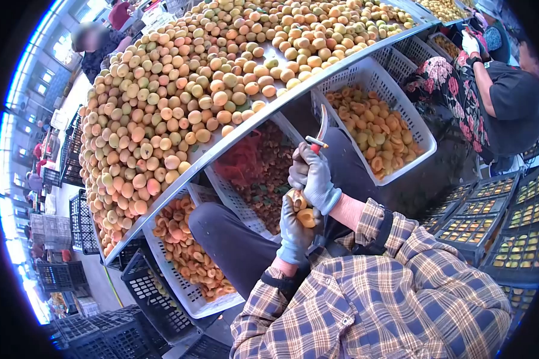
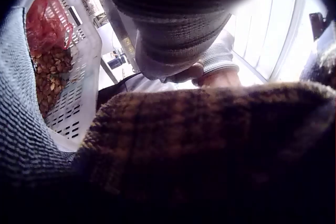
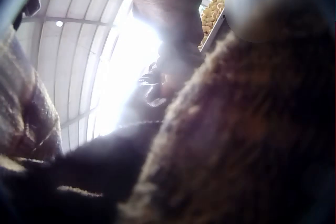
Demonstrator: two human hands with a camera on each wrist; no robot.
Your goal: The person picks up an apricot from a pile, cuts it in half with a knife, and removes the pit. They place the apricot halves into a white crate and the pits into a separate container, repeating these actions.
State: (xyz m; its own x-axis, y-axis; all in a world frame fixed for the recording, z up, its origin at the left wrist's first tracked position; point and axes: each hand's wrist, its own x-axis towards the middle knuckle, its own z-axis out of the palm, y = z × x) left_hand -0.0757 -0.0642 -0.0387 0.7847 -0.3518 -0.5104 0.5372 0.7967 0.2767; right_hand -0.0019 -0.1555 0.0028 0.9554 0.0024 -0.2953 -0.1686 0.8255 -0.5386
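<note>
In the head view, my gloved left hand (image 1: 294, 234) holds a split apricot (image 1: 306, 218), its orange cut face showing and a brown pit area at its upper part. My gloved right hand (image 1: 316, 180) is close above it, fingers curled around the handle of a curved-blade knife (image 1: 324, 122) with a red part near the blade. The blade points up and away from the fruit. Both hands are over my lap, between the knees. The wrist views mostly show sleeve and glove cuff; the fruit and knife are hidden there.
A metal-edged table (image 1: 221, 157) heaped with whole apricots (image 1: 161, 107) stands ahead. Under its edge are white crates of apricot halves (image 1: 374, 128) and a crate of brown pits (image 1: 266, 179) with red netting (image 1: 239, 158). Black crates (image 1: 153, 287) stand left; another seated person (image 1: 509, 107) is right.
</note>
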